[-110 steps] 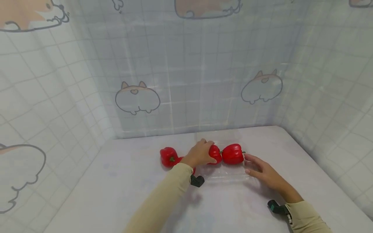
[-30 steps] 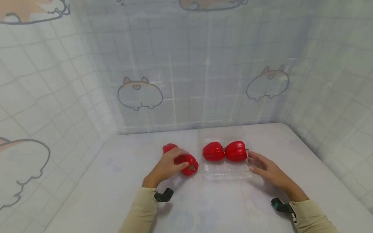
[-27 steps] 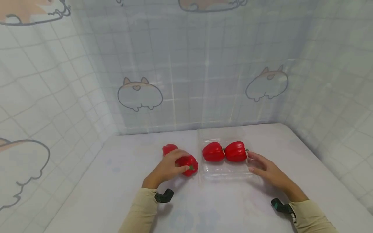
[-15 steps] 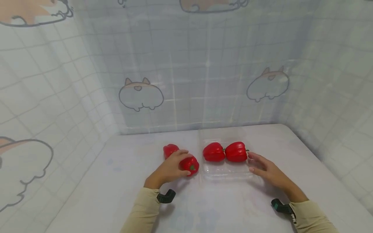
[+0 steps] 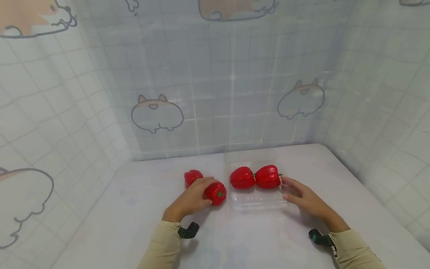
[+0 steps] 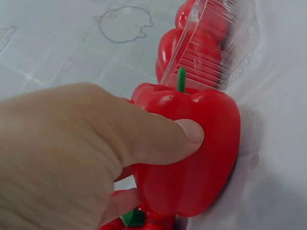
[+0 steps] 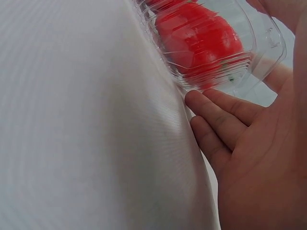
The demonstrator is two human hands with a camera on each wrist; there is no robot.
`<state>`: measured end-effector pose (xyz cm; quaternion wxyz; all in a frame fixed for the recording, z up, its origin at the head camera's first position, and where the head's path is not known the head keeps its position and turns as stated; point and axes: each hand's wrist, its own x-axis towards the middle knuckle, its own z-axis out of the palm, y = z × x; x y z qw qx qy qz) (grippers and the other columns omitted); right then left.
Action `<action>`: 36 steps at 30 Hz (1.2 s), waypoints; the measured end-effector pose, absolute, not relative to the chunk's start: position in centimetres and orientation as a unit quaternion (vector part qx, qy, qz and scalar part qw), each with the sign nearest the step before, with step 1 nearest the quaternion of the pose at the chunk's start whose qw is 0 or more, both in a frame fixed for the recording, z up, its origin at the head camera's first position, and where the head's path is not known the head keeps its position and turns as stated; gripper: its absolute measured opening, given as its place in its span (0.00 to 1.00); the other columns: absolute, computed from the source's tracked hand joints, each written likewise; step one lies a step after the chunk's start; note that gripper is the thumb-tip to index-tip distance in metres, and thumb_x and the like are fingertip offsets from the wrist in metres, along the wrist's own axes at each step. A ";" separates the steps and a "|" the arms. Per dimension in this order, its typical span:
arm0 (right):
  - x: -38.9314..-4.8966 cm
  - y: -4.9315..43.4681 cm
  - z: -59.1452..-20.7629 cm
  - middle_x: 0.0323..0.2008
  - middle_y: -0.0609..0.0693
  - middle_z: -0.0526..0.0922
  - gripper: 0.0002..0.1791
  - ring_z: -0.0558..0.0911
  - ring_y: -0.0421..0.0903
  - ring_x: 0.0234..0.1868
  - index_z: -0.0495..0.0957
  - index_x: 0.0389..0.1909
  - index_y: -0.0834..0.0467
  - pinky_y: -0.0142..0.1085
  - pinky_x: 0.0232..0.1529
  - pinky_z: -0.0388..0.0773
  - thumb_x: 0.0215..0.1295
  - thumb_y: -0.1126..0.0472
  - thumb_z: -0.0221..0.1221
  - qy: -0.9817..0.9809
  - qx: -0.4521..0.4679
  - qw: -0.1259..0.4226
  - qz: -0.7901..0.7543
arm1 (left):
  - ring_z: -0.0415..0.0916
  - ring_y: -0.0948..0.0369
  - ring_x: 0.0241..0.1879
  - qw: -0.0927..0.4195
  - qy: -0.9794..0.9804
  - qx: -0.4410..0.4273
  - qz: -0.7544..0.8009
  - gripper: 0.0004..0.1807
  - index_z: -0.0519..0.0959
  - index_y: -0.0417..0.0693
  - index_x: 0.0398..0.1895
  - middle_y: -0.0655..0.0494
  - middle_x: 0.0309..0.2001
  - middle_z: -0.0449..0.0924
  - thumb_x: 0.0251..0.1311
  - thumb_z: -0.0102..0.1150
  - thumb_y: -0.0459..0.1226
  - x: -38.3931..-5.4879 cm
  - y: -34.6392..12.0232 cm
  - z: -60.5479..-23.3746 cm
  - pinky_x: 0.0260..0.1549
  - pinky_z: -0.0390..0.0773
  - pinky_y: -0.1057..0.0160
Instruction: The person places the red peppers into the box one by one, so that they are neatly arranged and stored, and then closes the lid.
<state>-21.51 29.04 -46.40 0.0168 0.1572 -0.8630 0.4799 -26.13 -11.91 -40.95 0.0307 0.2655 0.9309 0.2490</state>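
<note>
My left hand (image 5: 191, 198) grips a red bell pepper (image 5: 217, 193) on the table, left of a clear plastic container (image 5: 258, 204). In the left wrist view the thumb (image 6: 168, 139) presses the side of this pepper, whose green stem shows; the other fingers are mostly hidden behind it. A second loose pepper (image 5: 192, 177) lies just behind that hand. Two more red peppers, a left one (image 5: 242, 178) and a right one (image 5: 267, 176), lie side by side inside the container. My right hand (image 5: 310, 201) is at its right end, fingers loosely extended, with fingertips right at the plastic wall (image 7: 230, 72).
The white table (image 5: 255, 239) reaches forward to a hanging sheet (image 5: 215, 93) with a grid and dog drawings. Similar sheets rise on the left and right sides. Dark devices sit on both wrists, one on the left wrist (image 5: 189, 230) and one on the right (image 5: 319, 237).
My left hand has moved from the left pepper in the container to a loose pepper on the table and closed round it. The right hand stays at the container's right end.
</note>
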 end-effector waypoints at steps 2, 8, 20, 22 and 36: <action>-21.6 29.1 -46.4 0.71 0.62 0.66 0.37 0.68 0.64 0.69 0.61 0.75 0.57 0.60 0.58 0.74 0.68 0.55 0.63 -0.863 0.158 0.017 0.479 | 0.63 0.53 0.66 0.025 0.931 0.266 0.249 0.41 0.70 0.59 0.70 0.57 0.66 0.69 0.51 0.76 0.37 -26.2 -11.9 -41.0 0.49 0.82 0.47; -21.7 29.1 -46.5 0.71 0.63 0.66 0.37 0.68 0.65 0.68 0.61 0.75 0.57 0.57 0.57 0.76 0.68 0.55 0.62 -0.864 0.163 0.011 0.477 | 0.66 0.55 0.62 0.009 0.931 0.271 0.244 0.38 0.73 0.60 0.67 0.60 0.61 0.73 0.50 0.77 0.42 -26.1 -12.4 -41.0 0.46 0.83 0.51; -21.0 28.7 -46.0 0.70 0.64 0.66 0.37 0.68 0.65 0.68 0.61 0.75 0.58 0.59 0.57 0.75 0.68 0.54 0.62 -0.868 0.145 0.013 0.474 | 0.69 0.56 0.58 0.011 0.913 0.253 0.318 0.37 0.73 0.65 0.65 0.61 0.57 0.72 0.49 0.76 0.44 -26.1 -13.4 -40.2 0.42 0.84 0.54; -21.1 28.7 -46.0 0.71 0.64 0.66 0.37 0.68 0.65 0.69 0.60 0.75 0.58 0.59 0.57 0.75 0.68 0.53 0.62 -0.867 0.145 0.011 0.477 | 0.69 0.55 0.58 0.007 0.907 0.246 0.341 0.37 0.73 0.67 0.65 0.62 0.57 0.72 0.49 0.77 0.44 -26.1 -13.5 -40.2 0.43 0.84 0.53; -21.4 29.1 -46.3 0.71 0.64 0.66 0.37 0.69 0.66 0.68 0.60 0.75 0.58 0.58 0.55 0.76 0.69 0.54 0.62 -0.865 0.159 0.012 0.476 | 0.68 0.58 0.60 -0.021 0.887 0.232 0.399 0.36 0.70 0.72 0.68 0.64 0.60 0.69 0.55 0.72 0.48 -26.5 -13.3 -41.0 0.46 0.83 0.54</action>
